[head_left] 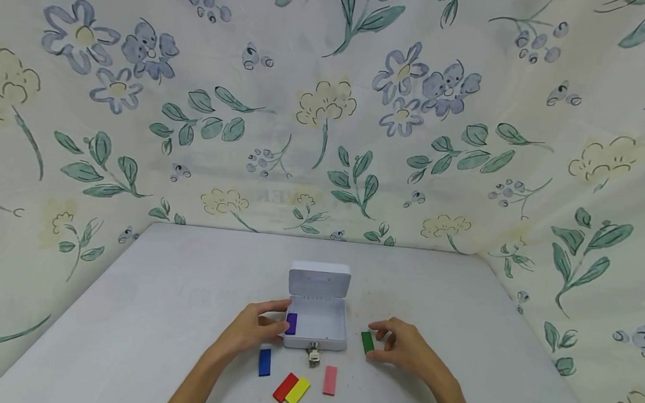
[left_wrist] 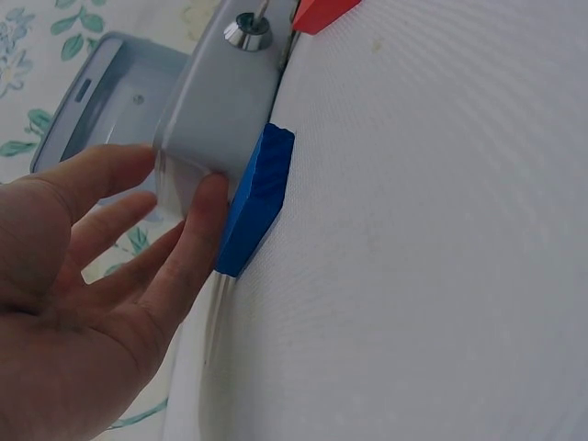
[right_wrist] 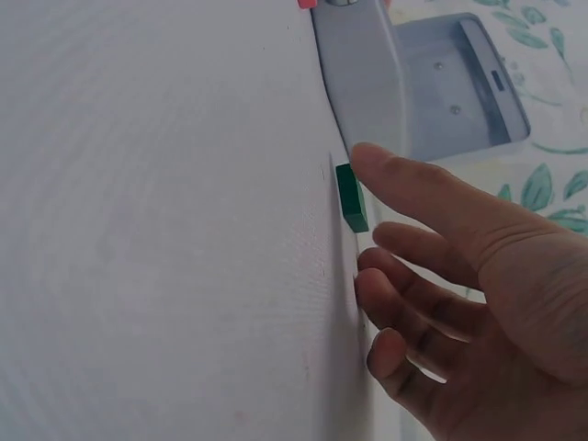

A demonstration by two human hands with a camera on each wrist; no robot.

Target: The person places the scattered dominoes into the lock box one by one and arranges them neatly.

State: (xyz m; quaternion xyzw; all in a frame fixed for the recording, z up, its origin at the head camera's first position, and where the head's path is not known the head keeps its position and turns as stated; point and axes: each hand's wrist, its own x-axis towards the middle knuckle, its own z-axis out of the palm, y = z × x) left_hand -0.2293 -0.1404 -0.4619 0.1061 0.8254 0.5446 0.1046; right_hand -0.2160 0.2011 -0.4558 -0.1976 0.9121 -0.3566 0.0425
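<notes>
A small white metal box [head_left: 314, 343] stands with its lid [head_left: 319, 283] raised. Inside it, against the left wall, is a purple block [head_left: 291, 323]. My left hand [head_left: 251, 328] is at the box's left side, fingertips touching the wall, thumb close to the purple block. In the left wrist view, a blue block [left_wrist: 259, 197] lies just beyond those fingers. Right of the box, a green block [head_left: 367, 342] lies on the table, and my right hand [head_left: 402, 347] is around it with fingers loosely bent. The right wrist view has the thumb near the green block [right_wrist: 352, 197].
A lock with keys [head_left: 314, 355] is at the box front. Nearer me lie a red block [head_left: 286, 387], a yellow block [head_left: 297, 391] against it, and a pink block [head_left: 330, 381]. A floral cloth [head_left: 323, 183] encloses the white table [head_left: 185, 267] at the back and sides.
</notes>
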